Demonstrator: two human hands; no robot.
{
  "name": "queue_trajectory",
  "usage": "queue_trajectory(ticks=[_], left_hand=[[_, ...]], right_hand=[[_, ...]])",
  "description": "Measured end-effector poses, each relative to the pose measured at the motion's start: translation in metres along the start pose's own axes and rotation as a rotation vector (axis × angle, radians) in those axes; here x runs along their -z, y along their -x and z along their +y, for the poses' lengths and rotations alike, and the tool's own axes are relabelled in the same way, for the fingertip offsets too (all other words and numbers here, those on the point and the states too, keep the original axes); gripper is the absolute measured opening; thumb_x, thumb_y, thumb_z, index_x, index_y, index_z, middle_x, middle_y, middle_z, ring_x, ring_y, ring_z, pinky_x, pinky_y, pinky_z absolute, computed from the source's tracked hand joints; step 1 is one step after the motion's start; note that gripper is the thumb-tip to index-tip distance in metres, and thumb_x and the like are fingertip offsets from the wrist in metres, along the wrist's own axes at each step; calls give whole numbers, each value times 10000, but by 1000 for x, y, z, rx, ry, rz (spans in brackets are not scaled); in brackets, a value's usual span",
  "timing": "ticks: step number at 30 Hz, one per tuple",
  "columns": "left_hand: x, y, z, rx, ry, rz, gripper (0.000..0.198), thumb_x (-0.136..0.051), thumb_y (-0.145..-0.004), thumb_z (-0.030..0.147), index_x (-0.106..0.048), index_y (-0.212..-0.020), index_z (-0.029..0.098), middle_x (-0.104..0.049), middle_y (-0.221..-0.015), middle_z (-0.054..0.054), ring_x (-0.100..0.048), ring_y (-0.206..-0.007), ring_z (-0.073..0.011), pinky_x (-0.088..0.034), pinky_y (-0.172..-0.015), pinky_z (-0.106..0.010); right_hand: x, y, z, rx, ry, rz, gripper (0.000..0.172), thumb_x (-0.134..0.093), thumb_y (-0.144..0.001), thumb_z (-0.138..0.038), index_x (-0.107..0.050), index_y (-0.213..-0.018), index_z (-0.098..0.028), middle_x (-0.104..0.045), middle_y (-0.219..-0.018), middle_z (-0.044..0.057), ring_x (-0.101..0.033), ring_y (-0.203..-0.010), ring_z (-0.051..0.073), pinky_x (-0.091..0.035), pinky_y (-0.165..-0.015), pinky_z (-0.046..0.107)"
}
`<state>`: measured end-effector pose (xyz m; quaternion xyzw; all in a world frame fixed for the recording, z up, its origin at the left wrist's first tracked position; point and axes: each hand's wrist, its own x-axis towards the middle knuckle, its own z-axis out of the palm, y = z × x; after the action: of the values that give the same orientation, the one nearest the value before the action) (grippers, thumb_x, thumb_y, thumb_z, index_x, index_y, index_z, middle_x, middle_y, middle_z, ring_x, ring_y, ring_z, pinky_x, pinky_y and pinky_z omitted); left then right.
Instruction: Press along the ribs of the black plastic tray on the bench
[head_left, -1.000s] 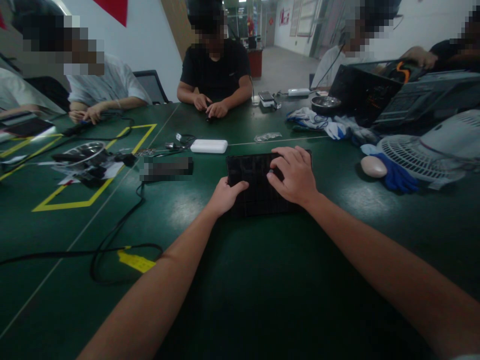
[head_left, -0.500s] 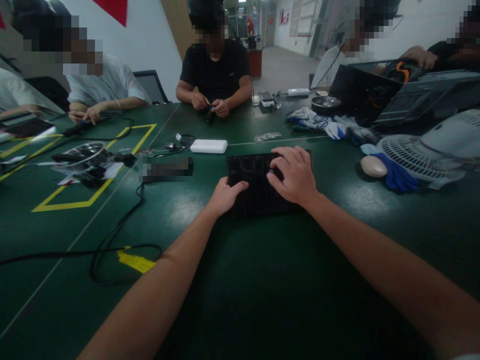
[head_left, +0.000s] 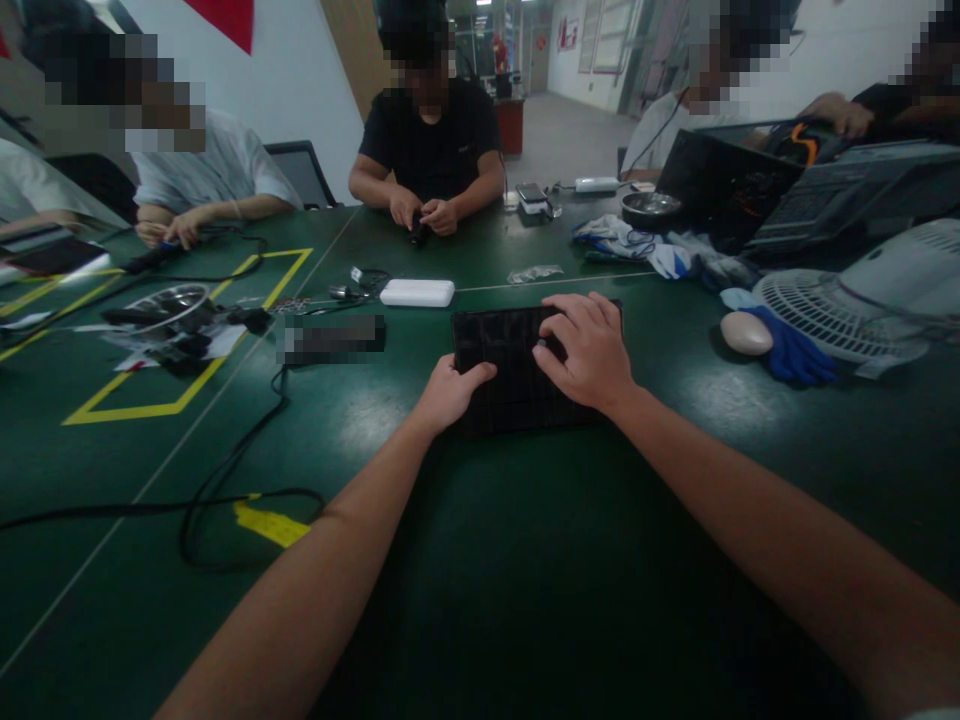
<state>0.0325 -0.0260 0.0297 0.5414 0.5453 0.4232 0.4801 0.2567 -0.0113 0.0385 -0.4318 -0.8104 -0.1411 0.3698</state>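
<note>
A black flat tablet-like panel (head_left: 517,385) with a dark, glossy face lies on the green table in front of me. My left hand (head_left: 448,392) is closed on its left edge, thumb on top and the other fingers hidden beneath or behind. Over the panel's right part rests my right hand (head_left: 589,350), its fingers bent and apart, some reaching the far edge. Its thumb and index finger are bent toward each other with a gap between them. A tiny grey spot shows at the thumb tip; I cannot tell what it is.
A white power bank (head_left: 417,293) and a black cable (head_left: 232,470) lie to the left, past them a metal bowl (head_left: 169,308). At right are a fan (head_left: 847,300), a blue glove (head_left: 799,350) and a beige mouse (head_left: 746,334). Several people sit around the table.
My hands and the black panel have stayed in place. Across the table, the person in black has shifted their hands slightly around a small dark object.
</note>
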Motion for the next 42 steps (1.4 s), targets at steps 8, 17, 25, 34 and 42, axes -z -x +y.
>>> queue_trajectory(ticks=[8, 17, 25, 34, 42], left_hand=[[0, 0, 0, 0, 0, -2, 285, -732, -669, 388, -690, -842, 166, -723, -880, -64, -664, -820, -231, -525, -810, -361], [0, 2, 3, 7, -42, 7, 298, -722, -679, 403, -683, -858, 169, -722, -898, -72, -663, -843, -247, -525, -813, -374], [1, 0, 0, 3, -25, -9, 314, -731, -676, 412, -692, -862, 161, -726, -902, -82, -668, -835, -248, -533, -793, -376], [1, -2, -2, 0, -21, -12, 325, -728, -670, 418, -680, -854, 155, -717, -889, -80, -661, -821, -238, -529, -779, -369], [2, -3, -2, 6, -31, -29, 330, -729, -676, 424, -676, -861, 156, -717, -906, -82, -657, -844, -242, -518, -777, -357]], right_hand=[[0, 0, 0, 2, 7, 8, 116, -595, -916, -337, -610, -962, -232, -657, -1308, 86, -566, -1276, 275, -296, -1162, 485], [0, 0, 1, 1, 3, 1, 144, -581, -928, -368, -616, -966, -234, -657, -1316, 87, -561, -1278, 276, -296, -1164, 488], [-1, 0, 1, -11, -20, -12, 152, -564, -927, -386, -618, -970, -251, -652, -1325, 80, -551, -1286, 287, -288, -1172, 508], [0, 0, 1, -7, -18, -10, 154, -569, -925, -385, -616, -960, -243, -654, -1323, 85, -553, -1285, 285, -288, -1172, 502], [-1, 0, 1, -4, -16, -3, 156, -569, -924, -388, -617, -961, -244, -654, -1321, 83, -556, -1283, 284, -295, -1166, 504]])
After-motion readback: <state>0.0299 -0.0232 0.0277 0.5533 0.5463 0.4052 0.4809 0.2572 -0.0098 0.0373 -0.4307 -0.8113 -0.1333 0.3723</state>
